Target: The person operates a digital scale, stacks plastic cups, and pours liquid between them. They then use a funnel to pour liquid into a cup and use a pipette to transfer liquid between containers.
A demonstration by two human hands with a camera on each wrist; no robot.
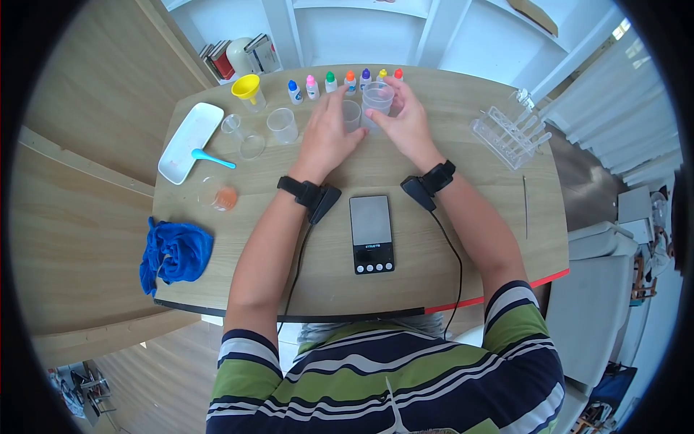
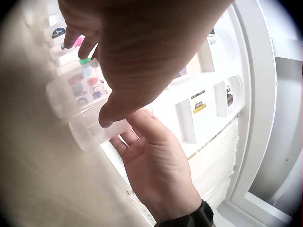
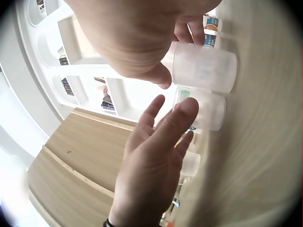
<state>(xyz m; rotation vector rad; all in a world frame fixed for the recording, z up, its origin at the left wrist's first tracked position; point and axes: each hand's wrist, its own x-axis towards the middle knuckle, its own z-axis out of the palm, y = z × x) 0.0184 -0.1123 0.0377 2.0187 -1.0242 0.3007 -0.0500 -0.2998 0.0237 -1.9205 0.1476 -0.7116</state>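
My right hand (image 1: 407, 123) grips a clear plastic cup (image 1: 377, 96) near the back of the table, thumb on the near side and fingers behind. In the right wrist view, this frosted cup (image 3: 206, 67) stands beside a second clear cup (image 3: 203, 109). My left hand (image 1: 325, 141) is just left of that second cup (image 1: 351, 114), its fingers loosely extended and its thumb toward the cup. Small dropper bottles (image 1: 330, 82) with coloured caps line up behind both hands.
Left lie another clear cup (image 1: 283, 127), a yellow funnel (image 1: 246, 87), a white tray (image 1: 170, 163), a light-blue spoon (image 1: 215, 158), a beaker with orange contents (image 1: 219, 197) and a blue cloth (image 1: 177, 253). A digital scale (image 1: 371, 224) sits in front; right are a test-tube rack (image 1: 510, 137) and thin rod (image 1: 526, 206).
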